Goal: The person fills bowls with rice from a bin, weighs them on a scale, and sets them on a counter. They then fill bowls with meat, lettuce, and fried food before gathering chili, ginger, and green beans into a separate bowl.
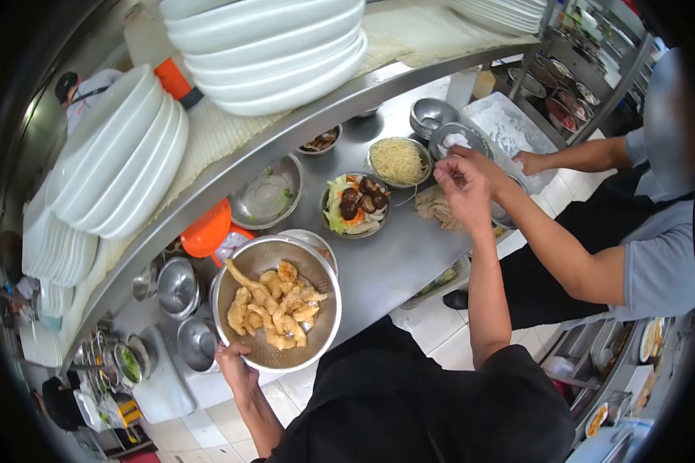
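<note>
Stainless-steel worktop [394, 262] with a person's two hands at separate vessels.

The round perforated metal colander [276, 302] of golden fried pieces sits at the worktop's near edge; the left hand [234, 366] has its grip closed on the colander's rim. Beyond it stands the metal bowl of sliced vegetables and dark mushrooms [355, 204], then the metal bowl of pale noodles [398, 160]. The right hand [463, 189] hovers beside a co-worker's hand [483, 163], fingertips pinched together; what they hold cannot be told.
</note>
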